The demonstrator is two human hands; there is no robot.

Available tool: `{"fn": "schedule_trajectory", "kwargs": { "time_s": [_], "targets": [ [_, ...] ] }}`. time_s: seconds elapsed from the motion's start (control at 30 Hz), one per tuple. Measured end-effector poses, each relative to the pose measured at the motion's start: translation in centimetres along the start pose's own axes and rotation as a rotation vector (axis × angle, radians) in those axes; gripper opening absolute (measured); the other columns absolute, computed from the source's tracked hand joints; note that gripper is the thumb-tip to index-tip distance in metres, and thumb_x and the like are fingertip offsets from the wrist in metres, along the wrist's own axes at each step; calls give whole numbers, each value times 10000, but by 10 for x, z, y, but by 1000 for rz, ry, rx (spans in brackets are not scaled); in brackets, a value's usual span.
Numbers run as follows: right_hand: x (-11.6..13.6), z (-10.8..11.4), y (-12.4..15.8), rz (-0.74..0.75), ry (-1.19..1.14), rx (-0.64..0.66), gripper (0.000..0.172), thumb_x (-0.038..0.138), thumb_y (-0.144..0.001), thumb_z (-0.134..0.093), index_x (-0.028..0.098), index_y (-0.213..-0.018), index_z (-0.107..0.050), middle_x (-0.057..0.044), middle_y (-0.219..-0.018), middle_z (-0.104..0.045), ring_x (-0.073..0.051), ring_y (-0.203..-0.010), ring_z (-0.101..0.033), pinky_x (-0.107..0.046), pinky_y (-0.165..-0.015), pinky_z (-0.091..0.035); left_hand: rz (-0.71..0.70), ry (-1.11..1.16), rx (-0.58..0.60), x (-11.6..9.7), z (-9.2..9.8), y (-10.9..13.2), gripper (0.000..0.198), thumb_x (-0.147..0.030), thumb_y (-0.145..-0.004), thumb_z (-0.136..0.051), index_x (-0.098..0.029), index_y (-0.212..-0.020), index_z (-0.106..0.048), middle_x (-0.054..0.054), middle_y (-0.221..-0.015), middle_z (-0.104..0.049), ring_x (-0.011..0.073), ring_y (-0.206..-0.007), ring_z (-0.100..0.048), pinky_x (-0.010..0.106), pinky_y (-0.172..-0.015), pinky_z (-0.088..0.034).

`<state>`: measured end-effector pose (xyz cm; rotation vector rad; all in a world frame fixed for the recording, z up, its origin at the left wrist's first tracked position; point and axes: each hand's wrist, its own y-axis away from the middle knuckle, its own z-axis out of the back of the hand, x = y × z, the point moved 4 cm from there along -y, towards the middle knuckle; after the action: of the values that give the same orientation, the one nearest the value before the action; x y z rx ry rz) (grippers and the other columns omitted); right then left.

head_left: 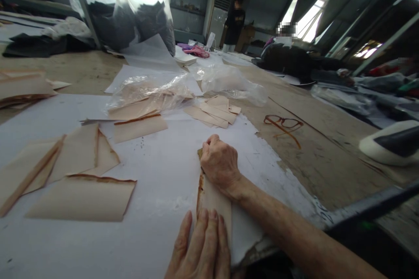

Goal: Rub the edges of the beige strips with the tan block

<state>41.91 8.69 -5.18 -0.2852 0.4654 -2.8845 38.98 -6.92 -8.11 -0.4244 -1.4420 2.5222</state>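
Observation:
A beige strip [216, 202] with a brown stain along its left edge lies lengthwise in front of me, partly covered by both hands. My left hand [204, 244] rests flat on its near end, fingers stretched out. Closed over the far end is my right hand [221, 161], its fingers curled in a pinch. A small brownish bit [199, 153] shows beside those fingers, but its kind is hidden. To the left lie several beige pieces with brown edges, among them a single flat piece [85, 198] and an overlapping group [75, 150].
White paper [157, 174] covers this part of the table. Loose beige strips [216, 111], clear plastic bags [229, 80] and brown-framed glasses [284, 124] lie farther off. A white and black object [389, 144] sits at right. One person [235, 24] stands at the back.

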Motion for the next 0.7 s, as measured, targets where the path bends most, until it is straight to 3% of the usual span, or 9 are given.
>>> {"fn": "schedule_trajectory", "kwargs": {
  "time_s": [0.17, 0.3, 0.37, 0.47, 0.57, 0.7],
  "targets": [
    [-1, -8, -21, -104, -130, -38, 157, 227, -792, -390, 135, -857, -500, -59, -670, -602, -167, -603, -562, -233, -527, -350, 5, -1, 5, -1, -2, 2, 282, -276, -770, -421, -117, -856, -637, 64, -861, -648, 174, -890, -567, 316, -952, -325],
    [-25, -13, -34, -385, -549, -90, 196, 272, -779, -401, 138, -830, -535, -62, -714, -611, -147, -642, -550, -205, -539, -369, 47, 11, 40, -2, 2, 0, 252, -225, -701, -503, -120, -893, -628, 61, -894, -642, 185, -919, -557, 320, -951, -332],
    [-36, -11, -30, -443, -753, -121, 205, 310, -757, -417, 151, -794, -541, -44, -704, -609, -136, -623, -542, -194, -522, -374, 64, 37, 66, -2, 4, -1, 272, -220, -689, -514, -120, -918, -622, 64, -916, -637, 191, -937, -549, 323, -959, -322],
    [-40, 6, -10, -349, -801, -143, 205, 341, -741, -429, 172, -772, -541, -4, -638, -590, -124, -554, -517, -196, -498, -365, 74, 58, 93, -2, 5, -1, 285, -225, -696, -510, -115, -937, -616, 75, -939, -629, 196, -950, -543, 327, -963, -312],
    [-27, 19, 15, -207, -605, -50, 173, 302, -758, -422, 176, -764, -541, 0, -609, -587, -125, -537, -515, -203, -509, -352, 60, 41, 111, -2, 5, -1, 288, -215, -701, -510, -115, -952, -610, 81, -954, -624, 200, -958, -539, 337, -961, -311],
    [-5, 16, 25, -39, -269, 36, 151, 245, -783, -402, 162, -806, -525, -25, -620, -602, -146, -573, -549, -221, -531, -337, 15, 10, 93, -2, 4, -1, 265, -216, -721, -491, -116, -933, -616, 73, -937, -631, 195, -948, -543, 333, -952, -325]
  ]
}}
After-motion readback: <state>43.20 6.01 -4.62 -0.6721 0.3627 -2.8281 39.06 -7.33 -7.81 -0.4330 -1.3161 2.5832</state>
